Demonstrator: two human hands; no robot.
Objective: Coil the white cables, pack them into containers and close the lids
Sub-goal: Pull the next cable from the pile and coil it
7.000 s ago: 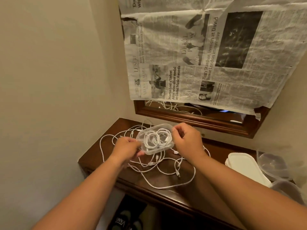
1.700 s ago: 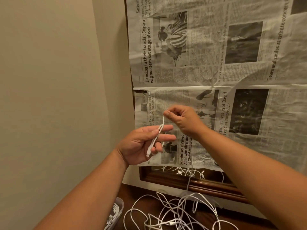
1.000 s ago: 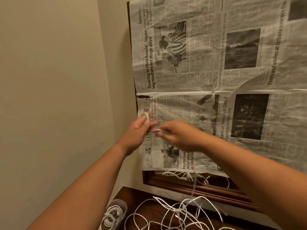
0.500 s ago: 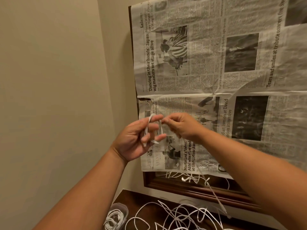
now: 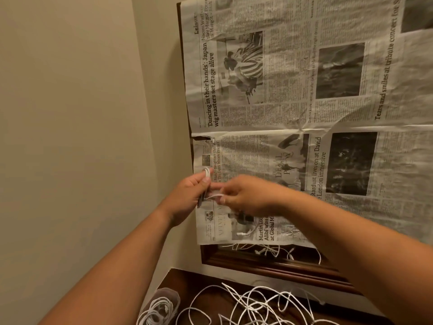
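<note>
Both hands are raised in front of the newspaper-covered mirror. My left hand [image 5: 189,195] holds a small coil of white cable [image 5: 207,172] looped over its fingers. My right hand [image 5: 246,195], blurred, pinches the same cable at a loop just right of the left fingers. Its loose end is lost against the newspaper. A tangle of white cables [image 5: 253,306] lies on the dark wooden table [image 5: 185,281] below. A clear container [image 5: 161,308] with coiled cables inside sits at the table's left end.
A newspaper [image 5: 293,113] hangs over a wood-framed mirror [image 5: 269,266] on the wall behind the table. A beige wall [image 5: 70,137] closes the left side. The mirror's uncovered bottom strip reflects more cable.
My left hand has turned and risen slightly with another loop round its fingers. My right hand moved down and across, carrying the cable under the left fingers. The view dropped a little.
</note>
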